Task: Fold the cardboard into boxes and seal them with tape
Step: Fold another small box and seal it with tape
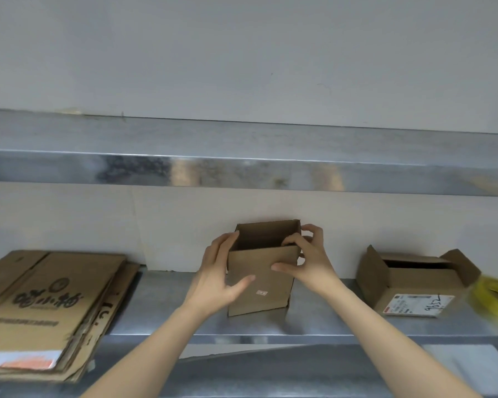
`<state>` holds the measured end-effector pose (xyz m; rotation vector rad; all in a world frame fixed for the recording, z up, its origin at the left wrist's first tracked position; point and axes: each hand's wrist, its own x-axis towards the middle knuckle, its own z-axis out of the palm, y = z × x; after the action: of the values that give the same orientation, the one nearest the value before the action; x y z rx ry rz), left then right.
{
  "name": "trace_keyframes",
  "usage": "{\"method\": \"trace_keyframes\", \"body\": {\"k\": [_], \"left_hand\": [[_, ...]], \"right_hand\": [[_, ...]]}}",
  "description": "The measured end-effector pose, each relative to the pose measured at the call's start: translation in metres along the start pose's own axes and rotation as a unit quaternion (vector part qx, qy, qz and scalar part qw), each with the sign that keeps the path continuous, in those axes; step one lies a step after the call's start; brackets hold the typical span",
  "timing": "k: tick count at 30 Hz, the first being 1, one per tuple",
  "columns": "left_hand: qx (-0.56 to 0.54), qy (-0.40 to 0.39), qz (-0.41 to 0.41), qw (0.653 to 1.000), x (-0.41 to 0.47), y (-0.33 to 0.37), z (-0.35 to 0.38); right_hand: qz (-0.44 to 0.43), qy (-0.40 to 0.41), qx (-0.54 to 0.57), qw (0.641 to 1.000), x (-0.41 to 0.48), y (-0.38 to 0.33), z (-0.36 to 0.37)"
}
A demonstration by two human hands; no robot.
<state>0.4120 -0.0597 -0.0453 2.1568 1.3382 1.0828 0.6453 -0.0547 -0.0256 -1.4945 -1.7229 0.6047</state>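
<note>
Gripping matte rectangular cardboard box (259, 282)

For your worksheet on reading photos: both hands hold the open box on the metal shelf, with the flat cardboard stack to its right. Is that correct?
Not quite. The head view shows the flat cardboard stack to the left of the open box, not the right. The rest holds: both hands, left and right, hold it on the metal shelf.

A small brown cardboard box (260, 271) stands upright at lower centre, top open. Flattened cardboard sheets (45, 308) lie stacked at lower left.
</note>
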Motion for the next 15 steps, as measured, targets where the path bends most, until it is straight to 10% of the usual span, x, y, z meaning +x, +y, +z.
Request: {"method": "trace_keyframes", "body": {"k": [15], "left_hand": [[0.070, -0.005, 0.025, 0.997, 0.006, 0.019, 0.001]], "right_hand": [[0.011, -0.033, -0.049, 0.998, -0.009, -0.009, -0.024]]}}
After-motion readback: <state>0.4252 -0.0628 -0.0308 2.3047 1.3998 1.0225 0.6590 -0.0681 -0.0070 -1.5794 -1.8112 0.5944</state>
